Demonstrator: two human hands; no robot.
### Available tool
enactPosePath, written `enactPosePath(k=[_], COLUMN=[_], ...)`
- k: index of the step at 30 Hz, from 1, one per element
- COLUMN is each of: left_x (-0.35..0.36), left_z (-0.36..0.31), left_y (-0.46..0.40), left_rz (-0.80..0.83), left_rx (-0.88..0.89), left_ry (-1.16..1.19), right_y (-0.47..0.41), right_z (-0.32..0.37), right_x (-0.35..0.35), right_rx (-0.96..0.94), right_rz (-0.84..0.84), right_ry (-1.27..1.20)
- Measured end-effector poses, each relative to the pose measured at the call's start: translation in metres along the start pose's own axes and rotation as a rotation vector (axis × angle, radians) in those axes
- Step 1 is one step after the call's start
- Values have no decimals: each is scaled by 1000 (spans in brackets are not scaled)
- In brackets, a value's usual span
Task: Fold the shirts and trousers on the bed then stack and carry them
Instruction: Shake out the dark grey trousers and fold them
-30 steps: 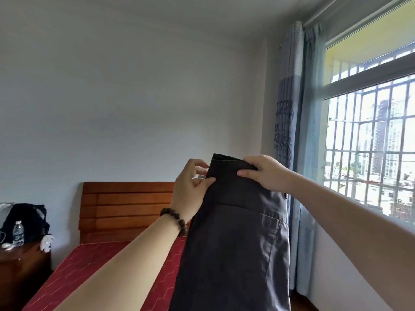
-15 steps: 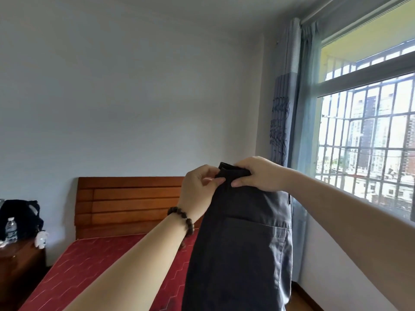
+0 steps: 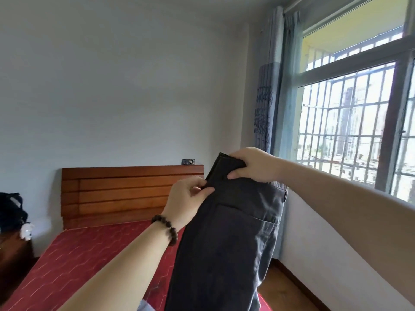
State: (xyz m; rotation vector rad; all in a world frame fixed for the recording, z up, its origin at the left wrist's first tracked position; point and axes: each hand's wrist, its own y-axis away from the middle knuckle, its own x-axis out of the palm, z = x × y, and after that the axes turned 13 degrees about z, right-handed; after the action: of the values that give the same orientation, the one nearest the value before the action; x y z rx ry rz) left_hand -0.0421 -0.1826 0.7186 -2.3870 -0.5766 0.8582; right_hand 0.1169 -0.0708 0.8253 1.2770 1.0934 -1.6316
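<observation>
A person is holding dark trousers (image 3: pixel 229 239) up above a red bed (image 3: pixel 74 254). The left hand (image 3: pixel 187 202) and right hand (image 3: pixel 253 164) are pinching the waistband, probably aligning its halves; matching the seams would keep the fold tidy.

The dark trousers (image 3: pixel 226 239) ran off the bottom edge below both hands, so their legs and hems were out of sight. The right hand (image 3: pixel 253 164) covered the waistband's far corner, and its fingers wrapped behind the cloth. The left hand (image 3: pixel 186 200) hid its fingertips in the fabric fold. Beneath the left hand, the red bed (image 3: pixel 74 265) was cut off at the bottom and partly screened by the trousers and forearm. Far out beyond the left hand, a black bag (image 3: pixel 11 212) was clipped by the frame edge, its shape unclear. A small dark device (image 3: pixel 188 162) above the headboard (image 3: pixel 121 194) was too small to identify.
</observation>
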Motion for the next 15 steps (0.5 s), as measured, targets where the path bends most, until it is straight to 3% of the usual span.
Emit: enactPosePath(k=[5,15], left_x=[36,114], left_z=[-32,-98], left_y=[16,63], left_rz=[29,114], left_rx=[-30,-186], left_ry=[-214,-146], right_y=[51,135], right_z=[-27,-71], right_x=[-22,-39], right_rx=[-81,-170], right_rz=[-182,-494], right_ry=[-19,408])
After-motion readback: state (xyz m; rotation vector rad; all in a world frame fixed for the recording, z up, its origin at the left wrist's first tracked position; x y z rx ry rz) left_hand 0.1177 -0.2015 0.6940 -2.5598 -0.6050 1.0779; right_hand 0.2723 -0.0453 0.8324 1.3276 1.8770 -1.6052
